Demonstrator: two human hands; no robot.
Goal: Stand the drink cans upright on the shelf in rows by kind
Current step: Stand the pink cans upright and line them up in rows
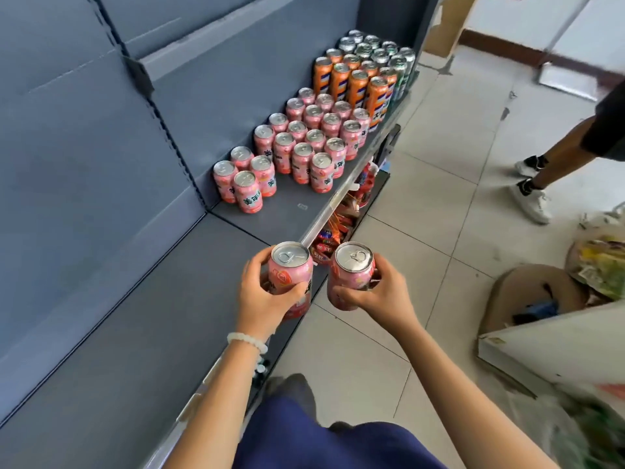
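The left hand [262,299] is wrapping its fingers and thumb around a pink can [291,279] at lower centre of the frame, and that grip is closing on the can's lower body so the lid is facing up. Just to the right of it, the right hand [375,292] is gripping a second pink can [351,275] the same way, thumb across the front and fingers curling behind. The two cans are sitting close together but not touching, both roughly upright with ring pulls showing, which probably lets them go straight down onto their bases without any turning.

Both cans are hovering over the front edge of the grey shelf [169,316], whose bare stretch is running across the lower left of the frame. Further up the shelf, toward centre frame, a small cluster of four pink cans [245,179] is standing apart from the main block of pink cans [314,137], which is standing in neat rows. That loose cluster looks like the start of further rows, so the held pair is likely heading to the open space beside it. Beyond the pink block, tall orange cans [351,86] are standing in their own group, and silver-topped green cans [382,52] are filling the far end at upper centre.

Below the shelf edge, snack packets [338,225] are showing on a lower tier. At right, another person's legs [548,157] are standing on the tiled floor [439,164].
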